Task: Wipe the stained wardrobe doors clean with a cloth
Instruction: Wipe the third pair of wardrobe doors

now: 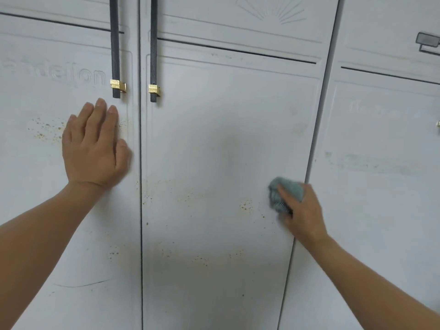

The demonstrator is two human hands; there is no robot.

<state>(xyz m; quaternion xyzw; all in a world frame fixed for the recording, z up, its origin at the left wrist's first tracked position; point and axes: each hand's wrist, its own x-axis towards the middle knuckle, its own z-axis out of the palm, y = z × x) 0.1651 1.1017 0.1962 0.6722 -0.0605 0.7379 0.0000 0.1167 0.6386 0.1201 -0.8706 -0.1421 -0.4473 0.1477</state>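
White wardrobe doors are facing us, speckled brown (rusty flecks). We are pressing our left hand flat, fingers together, while our right hand is clutching the cloth under curled fingertips against the middle door.

Home bedroom or closet area, white embossed wardrobe doors, dark bar handles with gold fittings

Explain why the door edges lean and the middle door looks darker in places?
Head view: the wide-angle lens likely makes the right edge of the middle door lean outward toward the top; a soft grey shadow, probably the person's own, dims its centre and lower part; the right hand and cloth look slightly blurred; no glare.
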